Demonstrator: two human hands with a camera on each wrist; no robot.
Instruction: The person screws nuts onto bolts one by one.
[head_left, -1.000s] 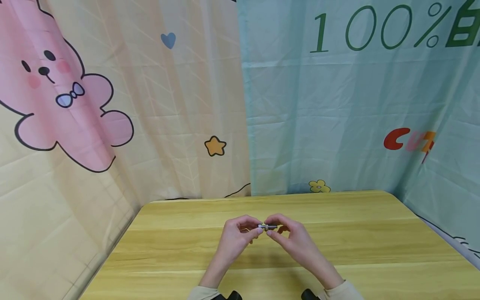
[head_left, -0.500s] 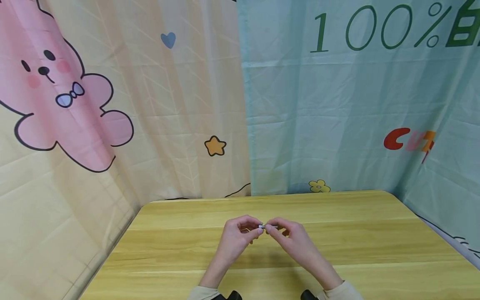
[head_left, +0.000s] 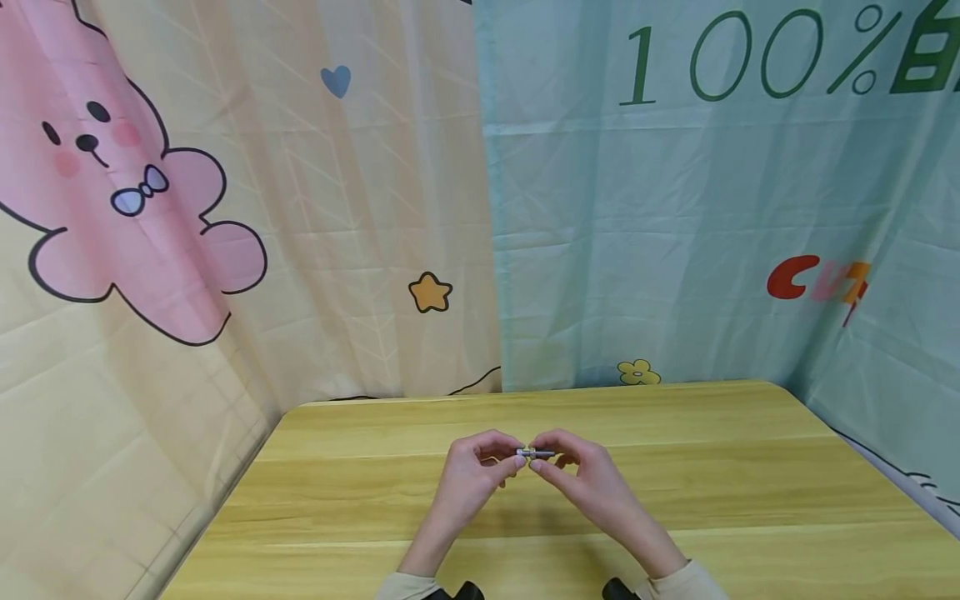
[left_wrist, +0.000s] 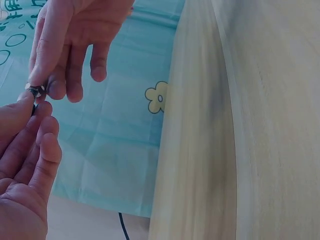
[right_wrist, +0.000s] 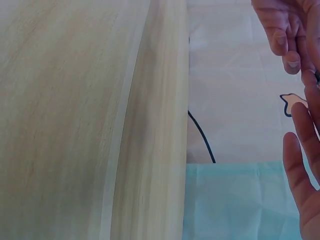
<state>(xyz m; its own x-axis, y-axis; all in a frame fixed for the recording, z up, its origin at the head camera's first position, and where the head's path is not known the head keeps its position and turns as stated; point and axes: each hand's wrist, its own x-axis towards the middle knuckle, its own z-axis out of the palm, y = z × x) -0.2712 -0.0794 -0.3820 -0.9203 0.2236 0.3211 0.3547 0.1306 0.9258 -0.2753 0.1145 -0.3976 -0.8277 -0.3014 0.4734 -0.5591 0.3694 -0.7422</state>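
Observation:
Between my two hands a small silver metal bolt point(head_left: 546, 453) lies roughly level above the table, with what looks like a nut-like ring near its middle. My left hand point(head_left: 471, 468) pinches its left end between thumb and fingertips. The right hand point(head_left: 592, 477) has its thumb and index fingertip around the middle, and the thin shaft shows past them to the right. In the left wrist view, fingertips partly cover the bolt point(left_wrist: 36, 91). In the right wrist view it is almost wholly hidden at the right edge.
The wooden table point(head_left: 337, 500) lies under both hands. A cream curtain point(head_left: 375, 208) with a pink bear and a turquoise curtain point(head_left: 637, 208) hang behind it. A dark cable point(right_wrist: 202, 137) shows beyond the table edge in the right wrist view.
My right thumb rolled up over the bolt half a second ago and is back below it now, uncovering the shaft. The left hand has stayed in place.

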